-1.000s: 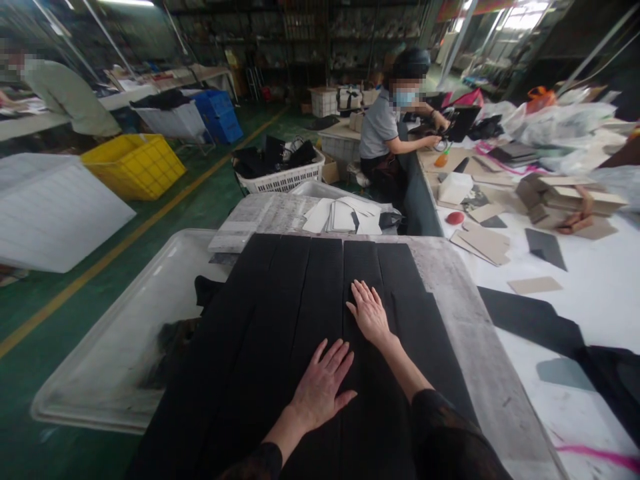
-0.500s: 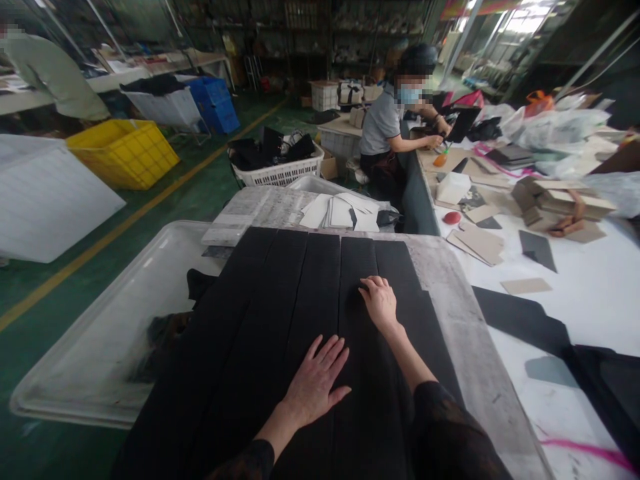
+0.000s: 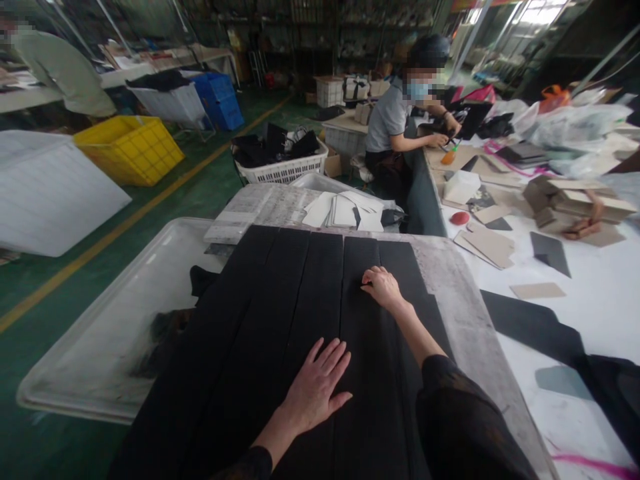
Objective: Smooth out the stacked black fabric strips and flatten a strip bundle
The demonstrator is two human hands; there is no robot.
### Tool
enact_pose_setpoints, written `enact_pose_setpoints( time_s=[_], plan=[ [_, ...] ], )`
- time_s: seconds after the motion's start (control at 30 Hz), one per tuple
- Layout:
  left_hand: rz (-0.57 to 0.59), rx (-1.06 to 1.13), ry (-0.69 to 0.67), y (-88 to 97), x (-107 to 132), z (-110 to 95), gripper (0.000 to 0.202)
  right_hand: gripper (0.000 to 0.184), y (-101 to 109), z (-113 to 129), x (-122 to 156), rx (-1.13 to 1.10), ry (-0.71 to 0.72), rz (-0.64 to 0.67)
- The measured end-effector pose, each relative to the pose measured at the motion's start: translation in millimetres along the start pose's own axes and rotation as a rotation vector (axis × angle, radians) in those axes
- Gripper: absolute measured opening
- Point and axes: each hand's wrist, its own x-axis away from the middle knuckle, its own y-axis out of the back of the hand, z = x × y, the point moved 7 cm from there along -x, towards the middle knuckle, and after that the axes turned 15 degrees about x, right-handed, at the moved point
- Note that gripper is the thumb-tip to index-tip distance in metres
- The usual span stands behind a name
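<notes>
Several long black strips of sheet material lie side by side on the worn board in front of me, thin seams showing between them. Flat on the strips near the middle rests my left hand, fingers stretched and thumb apart. Further up and to the right, my right hand is at the upper part of a strip, its fingers curled and the thumb against them. Whatever those fingers may pinch is hidden or too small to name.
The pale board extends past the strips. A white tub with dark scraps stands left. White cut pieces lie beyond. At right, a white table holds card pieces and black parts. A masked co-worker sits there, hands on a dark item.
My right hand's fingers have curled in more, and its wrist and forearm have shifted right. My left hand stays flat in place. The whole view has turned slightly.
</notes>
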Motion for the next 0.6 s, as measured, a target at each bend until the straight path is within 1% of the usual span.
enact_pose_setpoints(
  time_s=[0.1,0.2,0.3,0.4,0.6],
  plan=[
    [0.007,0.001,0.002,-0.7,0.0,0.2,0.069,0.012,-3.1,-0.8,-2.5,-0.039,-0.007,0.024],
    [0.018,0.009,0.012,-1.3,0.6,0.1,0.069,0.019,-8.6,-6.2,-1.9,-0.073,-0.098,0.018],
    [0.031,0.013,0.026,-1.9,1.3,0.1,0.070,0.015,-14.1,-8.3,-0.1,-0.079,-0.157,-0.004],
    [0.033,0.012,0.031,-1.0,1.5,-0.1,0.070,0.010,-16.2,-5.5,1.2,-0.078,-0.159,-0.032],
    [0.024,0.033,0.023,1.7,-0.5,1.0,0.069,0.010,-14.6,-1.6,1.4,-0.069,-0.144,-0.063]
  ],
)
